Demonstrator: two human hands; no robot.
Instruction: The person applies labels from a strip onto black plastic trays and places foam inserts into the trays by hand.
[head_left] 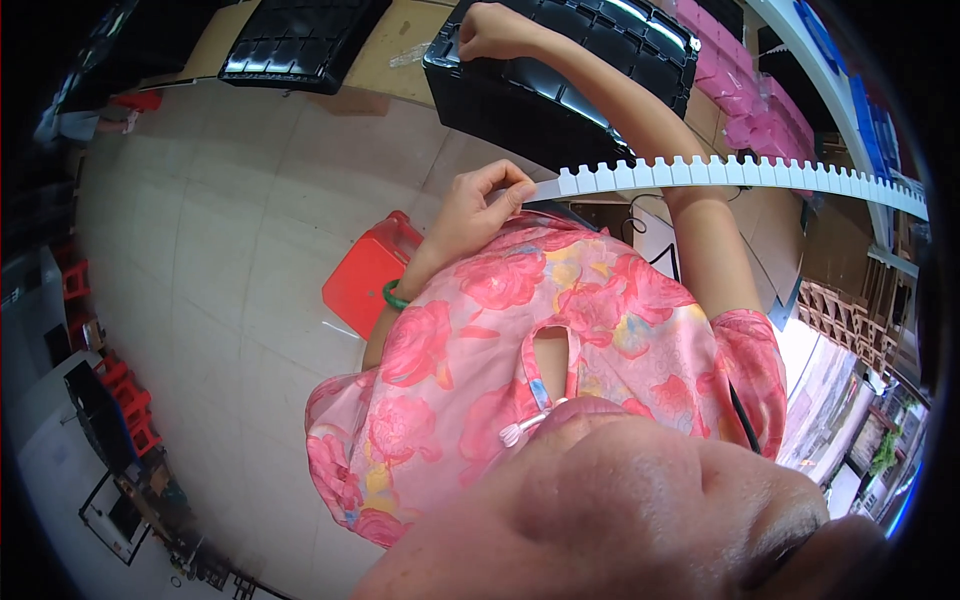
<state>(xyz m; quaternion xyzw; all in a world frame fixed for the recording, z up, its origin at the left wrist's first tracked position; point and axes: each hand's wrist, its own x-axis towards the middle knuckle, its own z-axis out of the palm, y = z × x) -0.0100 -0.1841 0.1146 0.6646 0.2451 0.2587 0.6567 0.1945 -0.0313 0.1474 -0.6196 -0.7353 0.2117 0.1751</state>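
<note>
One strip (740,172) end pinched by left hand (478,205); right hand (492,32) on crate (520,100).

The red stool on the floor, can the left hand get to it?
Probably yes. The left hand, pinching the white notched strip, is just above the red stool, with nothing between them. It would have to drop the strip first.

White notched strip (740,172), long, horizontal, end pinched.

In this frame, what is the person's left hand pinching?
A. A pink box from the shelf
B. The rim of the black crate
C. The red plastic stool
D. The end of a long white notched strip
D: the left hand pinches the end of the white notched strip, while the right hand rests on the black crate.
</note>
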